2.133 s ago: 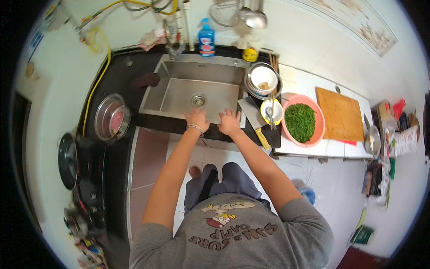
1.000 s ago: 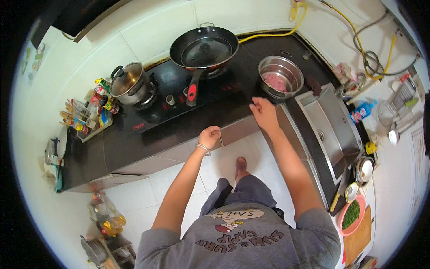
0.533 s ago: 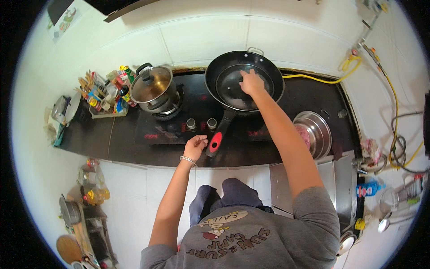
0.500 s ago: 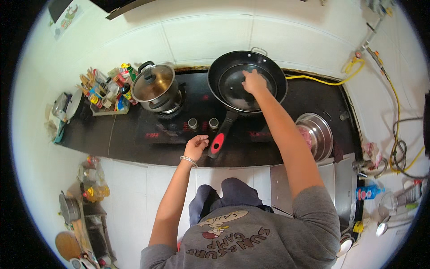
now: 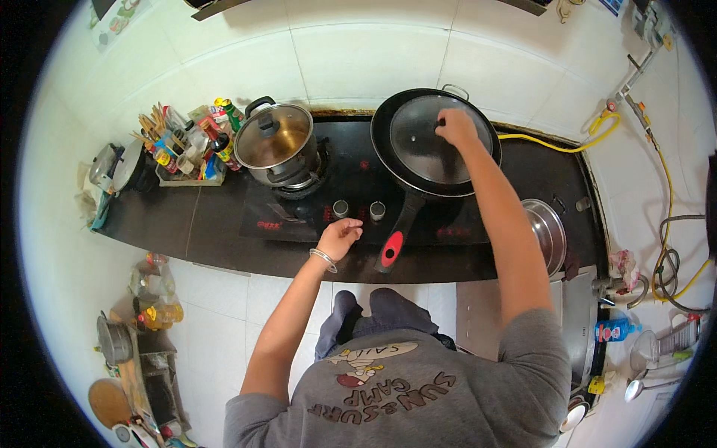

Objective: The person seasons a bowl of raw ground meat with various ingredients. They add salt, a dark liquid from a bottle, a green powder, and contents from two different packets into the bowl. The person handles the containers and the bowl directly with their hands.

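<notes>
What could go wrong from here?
The lid could slip, since the right hand seems to hold only its knob. The handle of the pan points toward the front edge of the counter, so it might get bumped. The right forearm crosses the bowl in view and could nudge it.

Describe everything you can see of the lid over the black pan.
The lid is round and see-through, apparently glass, with a thin rim, a small pale spot and a dark knob. It lies within the pan's outline; the right hand grips its knob. Whether it rests on the pan or is slightly raised, I can't tell.
</notes>
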`<control>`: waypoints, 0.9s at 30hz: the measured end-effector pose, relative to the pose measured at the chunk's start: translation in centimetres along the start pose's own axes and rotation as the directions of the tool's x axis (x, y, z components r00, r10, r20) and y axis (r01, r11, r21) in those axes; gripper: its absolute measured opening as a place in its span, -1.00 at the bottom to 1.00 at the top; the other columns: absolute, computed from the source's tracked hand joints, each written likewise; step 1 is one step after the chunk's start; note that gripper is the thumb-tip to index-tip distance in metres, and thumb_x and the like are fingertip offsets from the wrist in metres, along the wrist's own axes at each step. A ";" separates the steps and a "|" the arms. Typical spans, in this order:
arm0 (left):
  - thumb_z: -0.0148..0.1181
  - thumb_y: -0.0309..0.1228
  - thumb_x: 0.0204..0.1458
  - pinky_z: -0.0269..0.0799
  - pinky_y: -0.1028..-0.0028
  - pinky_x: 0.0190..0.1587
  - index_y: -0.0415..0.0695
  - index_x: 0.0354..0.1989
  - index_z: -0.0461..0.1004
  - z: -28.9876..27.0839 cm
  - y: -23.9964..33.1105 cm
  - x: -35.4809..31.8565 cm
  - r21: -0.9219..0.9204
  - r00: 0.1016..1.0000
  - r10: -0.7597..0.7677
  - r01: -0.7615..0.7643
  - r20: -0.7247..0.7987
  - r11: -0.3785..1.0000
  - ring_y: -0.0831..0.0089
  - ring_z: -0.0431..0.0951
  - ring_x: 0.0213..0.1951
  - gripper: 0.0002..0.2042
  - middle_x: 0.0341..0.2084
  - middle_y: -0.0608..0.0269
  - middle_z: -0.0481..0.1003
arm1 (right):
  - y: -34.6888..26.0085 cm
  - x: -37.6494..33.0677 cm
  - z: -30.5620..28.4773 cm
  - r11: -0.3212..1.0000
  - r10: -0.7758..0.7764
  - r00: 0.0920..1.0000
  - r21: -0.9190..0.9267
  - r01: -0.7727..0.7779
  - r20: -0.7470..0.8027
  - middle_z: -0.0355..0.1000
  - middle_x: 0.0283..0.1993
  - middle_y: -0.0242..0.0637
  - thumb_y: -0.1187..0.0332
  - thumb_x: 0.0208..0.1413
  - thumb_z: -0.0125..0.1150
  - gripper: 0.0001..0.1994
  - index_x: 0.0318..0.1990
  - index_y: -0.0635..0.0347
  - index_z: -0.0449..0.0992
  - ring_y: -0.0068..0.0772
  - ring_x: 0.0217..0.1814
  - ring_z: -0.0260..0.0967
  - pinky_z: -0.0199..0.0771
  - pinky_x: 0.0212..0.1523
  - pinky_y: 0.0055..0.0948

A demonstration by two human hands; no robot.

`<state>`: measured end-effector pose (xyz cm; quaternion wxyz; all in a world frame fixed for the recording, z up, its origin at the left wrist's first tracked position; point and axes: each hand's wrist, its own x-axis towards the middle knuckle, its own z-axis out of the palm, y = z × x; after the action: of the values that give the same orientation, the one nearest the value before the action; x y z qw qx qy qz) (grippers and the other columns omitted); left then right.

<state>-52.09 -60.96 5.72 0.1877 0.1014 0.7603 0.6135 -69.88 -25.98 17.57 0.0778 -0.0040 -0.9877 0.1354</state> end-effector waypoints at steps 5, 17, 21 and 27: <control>0.04 -0.56 0.11 0.42 0.53 -0.11 -0.32 -0.07 0.40 0.3 1.1 1.0 -0.039 1.000 -0.001 0.001 -0.002 0.999 0.50 0.51 -0.22 -0.78 -0.27 0.20 0.51 | -2.9 -1.3 -6.2 0.995 -0.086 0.988 0.034 0.091 -0.130 0.37 -0.17 -0.03 0.27 -0.23 0.33 -0.69 -0.23 0.04 0.53 0.01 -0.12 0.39 0.44 -0.10 -0.15; 0.07 -0.52 0.09 0.41 0.54 -0.14 -0.32 -0.08 0.41 -2.4 1.5 -4.3 0.103 0.965 0.041 -0.015 -0.259 0.995 0.53 0.50 -0.26 -0.77 -0.31 0.25 0.52 | -19.0 -5.5 -11.4 0.841 -0.478 0.838 0.137 0.523 -0.264 0.37 -0.37 -0.09 0.29 -0.27 0.25 -0.70 -0.27 0.10 0.56 -0.08 -0.30 0.39 0.44 -0.22 -0.23; 0.10 -0.47 0.09 0.39 0.56 -0.20 -0.31 -0.11 0.44 -7.0 0.4 -9.1 0.067 0.906 0.053 -0.027 -0.420 0.997 0.58 0.47 -0.30 -0.77 -0.34 0.30 0.51 | -28.3 -7.8 -10.3 0.722 -0.600 0.740 0.191 0.665 -0.305 0.40 -0.33 -0.09 0.30 -0.27 0.25 -0.72 -0.30 0.10 0.57 -0.05 -0.27 0.40 0.43 -0.18 -0.23; 0.11 -0.44 0.08 0.40 0.54 -0.24 -0.30 -0.10 0.43 -16.4 -3.8 -17.4 0.115 0.825 0.035 0.037 -0.564 0.993 0.57 0.48 -0.33 -0.75 -0.35 0.30 0.52 | -43.0 -11.4 -5.9 0.606 -0.721 0.651 0.241 0.758 -0.237 0.40 -0.29 -0.10 0.31 -0.26 0.24 -0.74 -0.31 0.08 0.57 -0.05 -0.19 0.38 0.41 -0.12 -0.22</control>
<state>-42.69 -83.20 7.76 -0.0516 -0.0737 0.8174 0.5689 -57.12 -66.13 32.94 0.1835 0.4095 -0.8586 0.2480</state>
